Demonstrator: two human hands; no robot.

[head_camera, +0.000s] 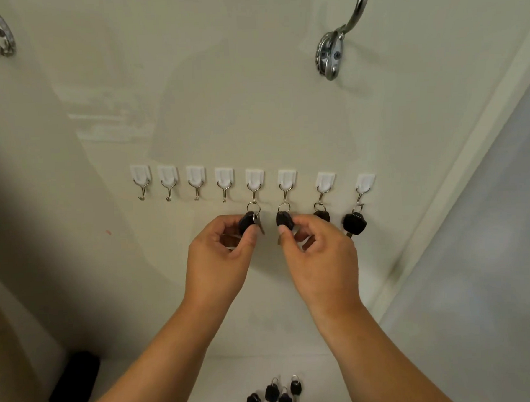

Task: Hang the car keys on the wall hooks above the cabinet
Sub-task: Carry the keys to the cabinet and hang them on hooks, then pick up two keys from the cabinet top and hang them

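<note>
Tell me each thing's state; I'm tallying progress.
Four left hooks: bare.
Four right hooks: each holding a key.
Left hand: pinching the fifth hook's key.
Right hand: pinching the sixth hook's key.
Four keys on the cabinet: unhung.

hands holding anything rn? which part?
Both. Left hand pinches the black head of the key on the fifth hook; right hand pinches the black head of the key on the sixth. Both rings are on their hooks.
</note>
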